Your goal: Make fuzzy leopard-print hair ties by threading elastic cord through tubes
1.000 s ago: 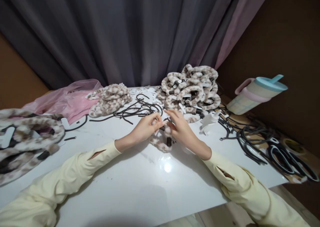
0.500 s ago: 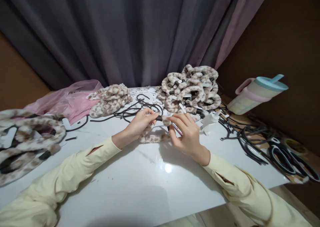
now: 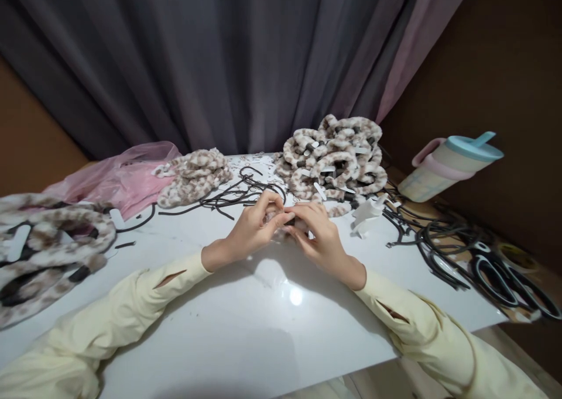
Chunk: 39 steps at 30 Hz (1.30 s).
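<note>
My left hand [image 3: 251, 229] and my right hand [image 3: 322, 241] meet above the middle of the white table, fingertips nearly touching. Both are closed on a furry spotted loop [image 3: 270, 214], which is mostly hidden behind the fingers. A small dark section of it shows between my thumbs. Just beyond lie thin black cords [image 3: 228, 197] in a loose tangle. Past my right hand rises a pile of furry spotted loops [image 3: 346, 159] with dark bands and white tags.
Spotted furry strips [image 3: 195, 176] lie beside a pink plastic bag [image 3: 132, 174]. More furry loops [image 3: 99, 229] fill the left edge. Crumpled white paper [image 3: 367, 215], black-handled scissors [image 3: 494, 279], coiled cords [image 3: 439, 241] and a lidded tumbler [image 3: 443, 168] stand or lie rightward.
My hands have drawn together, their fingertips now close around the dark section. The furry loop, which hung visibly below my fingers, is now gathered up and mostly covered.
</note>
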### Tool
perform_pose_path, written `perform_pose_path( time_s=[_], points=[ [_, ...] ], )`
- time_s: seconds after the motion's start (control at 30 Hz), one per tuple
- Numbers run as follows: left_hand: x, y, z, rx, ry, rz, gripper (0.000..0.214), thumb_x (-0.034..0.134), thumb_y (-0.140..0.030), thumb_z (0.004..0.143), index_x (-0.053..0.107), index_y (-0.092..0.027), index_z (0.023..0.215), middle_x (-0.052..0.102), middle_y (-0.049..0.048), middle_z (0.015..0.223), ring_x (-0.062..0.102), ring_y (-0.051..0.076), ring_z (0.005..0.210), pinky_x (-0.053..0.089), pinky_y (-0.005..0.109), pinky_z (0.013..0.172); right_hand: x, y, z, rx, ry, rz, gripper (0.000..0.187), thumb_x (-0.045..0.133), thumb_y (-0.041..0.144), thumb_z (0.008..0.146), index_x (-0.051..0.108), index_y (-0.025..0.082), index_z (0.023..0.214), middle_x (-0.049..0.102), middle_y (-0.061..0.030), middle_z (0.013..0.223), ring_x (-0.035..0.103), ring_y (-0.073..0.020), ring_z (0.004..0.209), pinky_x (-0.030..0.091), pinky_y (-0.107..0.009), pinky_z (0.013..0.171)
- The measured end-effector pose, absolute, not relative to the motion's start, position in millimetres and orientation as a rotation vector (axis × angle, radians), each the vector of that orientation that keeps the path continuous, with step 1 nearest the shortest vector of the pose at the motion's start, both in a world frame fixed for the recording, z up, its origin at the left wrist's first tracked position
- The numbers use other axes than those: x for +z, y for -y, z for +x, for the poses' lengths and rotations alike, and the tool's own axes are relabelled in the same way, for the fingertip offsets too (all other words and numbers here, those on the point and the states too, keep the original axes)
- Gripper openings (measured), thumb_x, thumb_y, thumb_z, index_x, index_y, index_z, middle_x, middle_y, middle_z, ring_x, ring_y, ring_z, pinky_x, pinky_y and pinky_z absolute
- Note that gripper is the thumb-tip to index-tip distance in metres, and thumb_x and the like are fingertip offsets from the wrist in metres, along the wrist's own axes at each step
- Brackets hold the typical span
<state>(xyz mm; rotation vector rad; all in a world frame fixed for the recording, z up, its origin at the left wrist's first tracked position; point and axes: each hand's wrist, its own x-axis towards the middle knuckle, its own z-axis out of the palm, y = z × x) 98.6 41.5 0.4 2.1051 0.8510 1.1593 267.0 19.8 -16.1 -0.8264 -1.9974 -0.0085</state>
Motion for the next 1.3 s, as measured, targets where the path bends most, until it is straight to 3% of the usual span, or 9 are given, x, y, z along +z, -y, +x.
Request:
perform_pose_path(
  time_s=[0.2, 0.5, 0.57, 0.67, 0.77, 0.83, 1.0, 1.13, 1.3],
  points=[
    [-2.1, -43.1, 97.6, 1.253, -0.696, 2.563, 0.004, 0.041, -0.022, 0.093, 0.044, -0.019, 0.092, 0.056, 0.0003, 0.079, 0.056, 0.012, 0.073, 0.043, 0.022, 0.067, -17.7, -16.7, 265.7, -0.136, 2.028, -0.87, 0.018, 0.045, 0.011, 0.088, 0.057, 0.015, 0.103, 0.062, -0.0061, 0.082, 0.054, -0.0206, 0.08, 0.036, -0.036, 0.073],
    [-24.3, -43.3, 92.4, 1.019, -0.931, 2.616, 0.022, 0.038, -0.035, 0.094, 0.047, -0.016, 0.104, 0.06, 0.0081, 0.094, 0.057, 0.02, 0.088, 0.045, 0.032, 0.08, -27.1, -21.3, 265.6, -0.046, 2.105, -0.994, 0.024, 0.043, 0.012, 0.086, 0.057, 0.014, 0.105, 0.062, -0.008, 0.084, 0.052, -0.0224, 0.082, 0.037, -0.038, 0.076],
    [-37.5, -45.0, 86.2, 0.986, -0.963, 2.63, 0.029, 0.041, -0.039, 0.093, 0.048, -0.015, 0.106, 0.06, 0.0089, 0.091, 0.057, 0.021, 0.084, 0.045, 0.034, 0.079, -34.0, -22.7, 264.4, 0.067, 2.165, -1.017, 0.04, 0.047, 0.011, 0.083, 0.048, 0.013, 0.122, 0.063, -0.0106, 0.095, 0.053, -0.0242, 0.09, 0.039, -0.039, 0.081],
    [-48.4, -45.3, 77.0, 0.873, -1.021, 2.642, 0.037, 0.046, -0.046, 0.089, 0.049, -0.014, 0.109, 0.061, 0.0086, 0.088, 0.057, 0.022, 0.082, 0.046, 0.035, 0.079, -42.7, -24.1, 262.8, 0.254, 2.249, -1.052, 0.071, 0.047, 0.01, 0.081, 0.017, 0.017, 0.144, 0.061, -0.0123, 0.112, 0.053, -0.0263, 0.1, 0.042, -0.042, 0.084],
    [-48.5, -44.5, 73.3, 0.86, -1.042, 2.66, 0.04, 0.042, -0.045, 0.091, 0.048, -0.012, 0.112, 0.061, 0.0105, 0.09, 0.058, 0.023, 0.084, 0.046, 0.037, 0.08, -45.2, -25.5, 263.1, 0.363, 2.241, -0.989, 0.084, 0.044, 0.009, 0.082, -0.009, 0.02, 0.146, 0.058, -0.0128, 0.121, 0.055, -0.0252, 0.105, 0.045, -0.043, 0.086],
    [-47.6, -44.8, 73.8, 0.858, -1.07, 2.665, 0.039, 0.039, -0.042, 0.093, 0.047, -0.01, 0.113, 0.062, 0.0113, 0.089, 0.059, 0.024, 0.083, 0.046, 0.038, 0.08, -42.7, -25.8, 264.6, 0.362, 2.194, -0.875, 0.084, 0.04, 0.007, 0.083, -0.014, 0.022, 0.146, 0.054, -0.0137, 0.127, 0.055, -0.023, 0.108, 0.045, -0.043, 0.089],
    [-51.6, -48.4, 75.2, 0.923, -1.115, 2.651, 0.027, 0.03, -0.028, 0.096, 0.044, -0.012, 0.112, 0.063, 0.0136, 0.1, 0.06, 0.023, 0.093, 0.046, 0.039, 0.084, -32.5, -23.5, 269.5, 0.295, 2.096, -0.637, 0.073, 0.031, 0.007, 0.087, -0.003, 0.03, 0.146, 0.055, -0.0107, 0.127, 0.058, -0.0195, 0.108, 0.045, -0.046, 0.092],
    [-52.5, -48.9, 73.8, 0.959, -1.053, 2.743, 0.023, 0.028, -0.021, 0.095, 0.044, -0.011, 0.109, 0.063, 0.0145, 0.1, 0.06, 0.022, 0.093, 0.047, 0.036, 0.086, -36.3, -27.6, 267.2, 0.323, 2.207, -0.903, 0.066, 0.043, 0.018, 0.088, 0.013, 0.024, 0.146, 0.06, -0.0122, 0.121, 0.062, -0.0221, 0.099, 0.049, -0.041, 0.084],
    [-47.8, -46.6, 74.8, 0.841, -1.018, 2.833, 0.024, 0.025, -0.02, 0.095, 0.045, -0.011, 0.104, 0.064, 0.0141, 0.095, 0.061, 0.022, 0.086, 0.047, 0.035, 0.081, -49.4, -37.0, 261.7, 0.316, 2.271, -0.878, 0.062, 0.042, 0.012, 0.086, 0.022, 0.023, 0.143, 0.068, -0.0068, 0.101, 0.065, -0.0192, 0.083, 0.052, -0.032, 0.073]
  ],
)
